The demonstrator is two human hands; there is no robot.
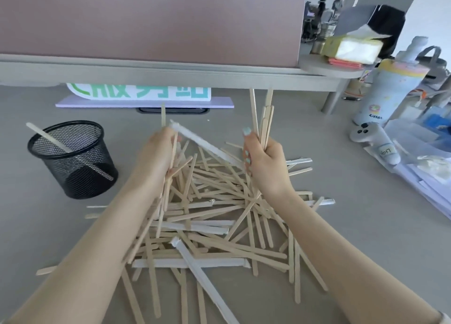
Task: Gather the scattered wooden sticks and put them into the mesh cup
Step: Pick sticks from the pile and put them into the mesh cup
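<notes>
A big loose pile of wooden sticks (210,216) covers the middle of the grey table, some of them still in white paper wrappers. My left hand (156,157) is closed around several sticks, one of them paper-wrapped, that slant across the pile. My right hand (262,163) grips an upright bundle of sticks (264,118) above the pile's far side. The black mesh cup (73,160) stands to the left of the pile, apart from both hands, with one stick leaning inside it.
A pink divider on a grey shelf (170,74) runs along the back, with a green-lettered sign (144,96) under it. At the right stand a blue bottle (388,91), a tissue box (351,47), a grey toy (373,140) and stacked papers (424,174).
</notes>
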